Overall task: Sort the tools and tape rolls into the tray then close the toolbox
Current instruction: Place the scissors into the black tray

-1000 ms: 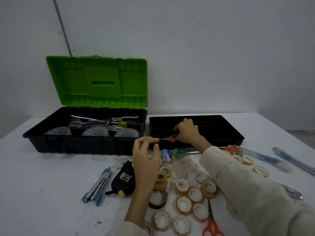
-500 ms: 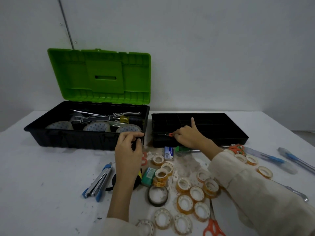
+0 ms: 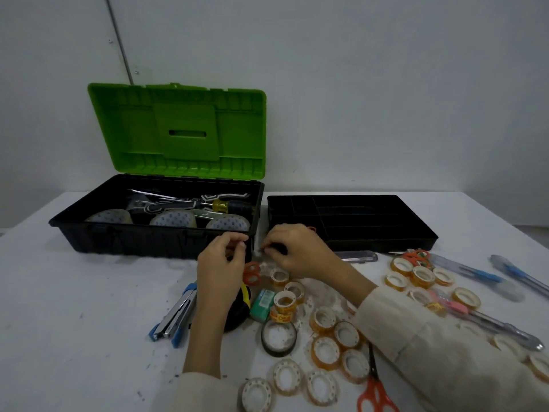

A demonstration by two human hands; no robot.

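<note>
The black toolbox [image 3: 148, 230] stands open at the left with its green lid [image 3: 178, 129] up; it holds large tape rolls and a yellow-handled screwdriver [image 3: 221, 206]. The black divided tray [image 3: 386, 245] lies to its right. Small orange scissors [image 3: 311, 228] peek out at the tray's near left corner. My right hand [image 3: 297, 254] is low in front of the tray, fingertips pinched on something small that I cannot identify. My left hand [image 3: 221, 263] hovers by the toolbox's front corner, fingers curled with nothing visible in them. Several small tape rolls [image 3: 285, 301] lie below both hands.
On the table lie another small orange scissors [image 3: 252, 273], a green box [image 3: 262, 301], a black tape roll [image 3: 278, 337], a blue stapler [image 3: 175, 319] and a black tape measure [image 3: 237, 319]. Large orange scissors [image 3: 375, 394] are near me. Pens [image 3: 475, 273] and more rolls [image 3: 421, 276] spread right.
My right hand left the small orange scissors in the tray and dropped back to the table in front of it. My left hand moved up toward the toolbox corner.
</note>
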